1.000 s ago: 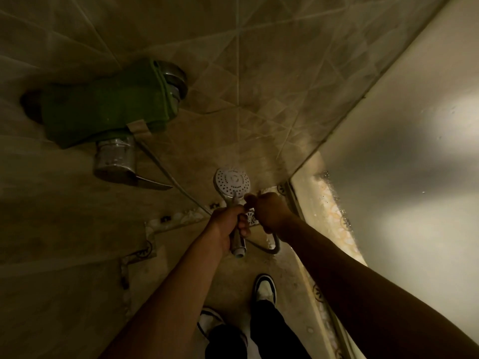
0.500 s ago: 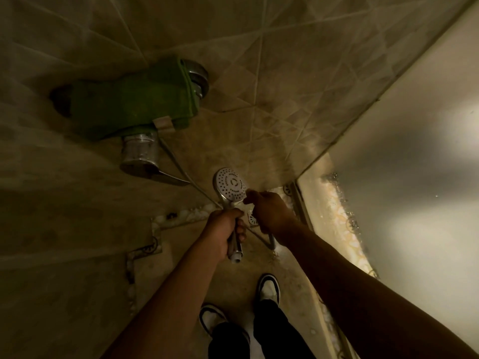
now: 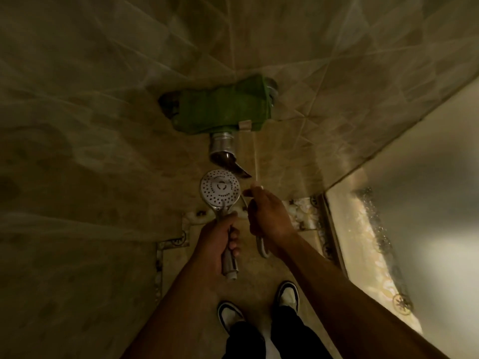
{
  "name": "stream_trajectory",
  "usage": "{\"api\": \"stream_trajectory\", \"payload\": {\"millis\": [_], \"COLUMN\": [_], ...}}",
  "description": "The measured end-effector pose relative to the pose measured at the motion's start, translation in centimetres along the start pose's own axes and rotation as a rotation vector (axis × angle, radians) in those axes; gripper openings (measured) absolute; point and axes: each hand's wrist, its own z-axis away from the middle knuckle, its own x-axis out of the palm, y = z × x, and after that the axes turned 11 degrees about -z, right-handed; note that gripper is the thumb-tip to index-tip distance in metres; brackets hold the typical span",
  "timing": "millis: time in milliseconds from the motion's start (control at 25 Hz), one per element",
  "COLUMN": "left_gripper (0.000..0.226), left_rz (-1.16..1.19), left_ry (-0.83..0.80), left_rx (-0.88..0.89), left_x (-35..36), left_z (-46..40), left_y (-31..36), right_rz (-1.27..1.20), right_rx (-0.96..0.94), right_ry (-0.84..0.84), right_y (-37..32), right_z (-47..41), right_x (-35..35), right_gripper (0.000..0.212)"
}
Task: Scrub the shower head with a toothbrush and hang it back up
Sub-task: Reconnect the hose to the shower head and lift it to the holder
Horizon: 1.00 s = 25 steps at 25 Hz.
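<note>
My left hand (image 3: 220,237) grips the chrome handle of the shower head (image 3: 220,189), whose round white nozzle face points up toward me. Just to its right, my right hand (image 3: 268,216) is closed around a thin pale toothbrush (image 3: 256,164). The toothbrush is blurred and sticks up from my fingers, beside the shower head's right rim. The metal hose (image 3: 262,248) loops below my right wrist.
A chrome mixer tap (image 3: 223,147) on the tiled wall is draped with a green cloth (image 3: 223,107). A frosted glass panel (image 3: 420,203) and its patterned sill (image 3: 363,244) close off the right. My two shoes (image 3: 259,304) stand on the tiled floor below.
The view has swung left, so the tap and cloth now sit centre frame. My right hand has lifted a little, and the pale toothbrush now shows above its fingers. My left hand keeps its hold.
</note>
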Motion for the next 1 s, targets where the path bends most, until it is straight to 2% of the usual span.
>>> {"api": "stream_trajectory", "payload": {"millis": [120,240,440,600,1000], "left_gripper": [0.023,0.019,0.013,0.018,0.016], "left_rz": [0.052,0.037,0.011,0.018,0.042], "left_ry": [0.012,0.025,0.017,0.017,0.016], "left_rx": [0.039,0.059,0.066,0.075,0.108], "left_x": [-2.1,-3.9,-5.9,-6.7,-6.9], "left_z": [1.7,2.7,4.0,4.3,4.7], "left_y": [0.2,-0.1,-0.5,-0.7,-0.8], "right_rz": [-0.012,-0.030,-0.036,-0.011,0.065], "right_rx": [-0.090,-0.122,-0.088,-0.053,0.002], "right_ry": [-0.065,-0.055,-0.013,0.023,0.064], "right_y": [-0.2,-0.7,-0.9,-1.1,-1.5], "right_z": [1.1,1.3,1.4,0.8,1.2], "right_x": [1.8,3.0,3.7,4.1,3.3], "right_gripper": [0.046,0.049,0.053,0.056,0.059]}}
